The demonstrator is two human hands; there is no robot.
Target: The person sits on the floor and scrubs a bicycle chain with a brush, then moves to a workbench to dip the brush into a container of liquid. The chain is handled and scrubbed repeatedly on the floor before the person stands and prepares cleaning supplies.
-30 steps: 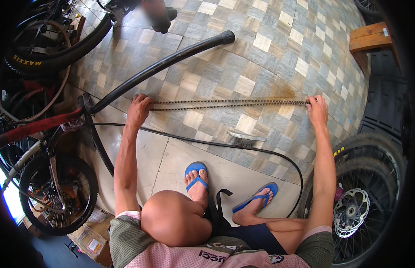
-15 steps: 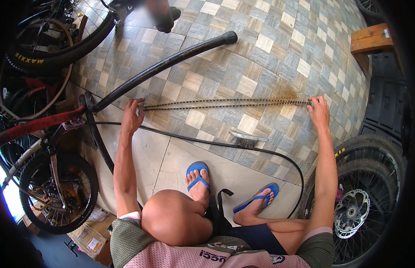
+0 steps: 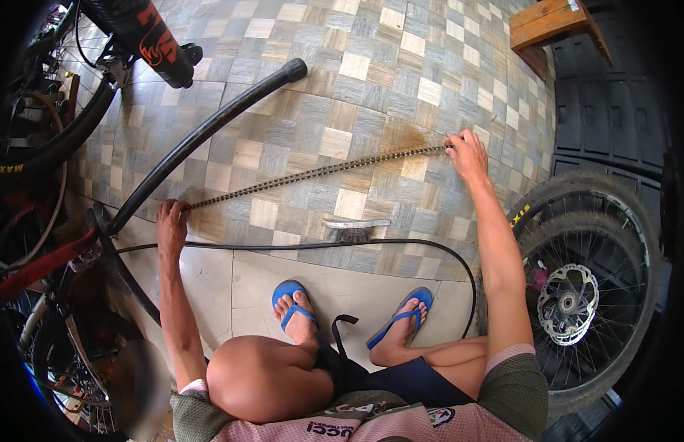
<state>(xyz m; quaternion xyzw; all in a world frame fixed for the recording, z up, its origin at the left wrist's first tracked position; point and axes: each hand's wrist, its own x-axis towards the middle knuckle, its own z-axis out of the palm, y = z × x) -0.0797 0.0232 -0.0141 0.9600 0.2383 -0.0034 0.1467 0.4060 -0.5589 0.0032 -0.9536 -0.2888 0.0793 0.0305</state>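
Observation:
A bicycle chain (image 3: 316,173), doubled into two close strands, stretches between my hands over the tiled floor. My left hand (image 3: 171,221) grips its left end, fingers closed, beside the black bent tube. At the far right, my right hand (image 3: 467,153) pinches the other end, which sits farther from me than the left one. Beneath the chain's right part the tiles carry a brown stain (image 3: 408,140). Nearer to me lies a wire brush (image 3: 354,230), bristles toward my feet, by a black hose (image 3: 283,246).
A black bent tube (image 3: 202,135) of a stand rises left of the chain. Bicycles with a tyre (image 3: 58,158) crowd the left side. Wheels with a brake disc (image 3: 568,303) lie at the right, and a wooden bench (image 3: 548,28) stands at the back right.
The chain's two strands have drawn closer together, and the chain now slants, its right end farther away. My view has shifted to the right. Both hands keep their hold.

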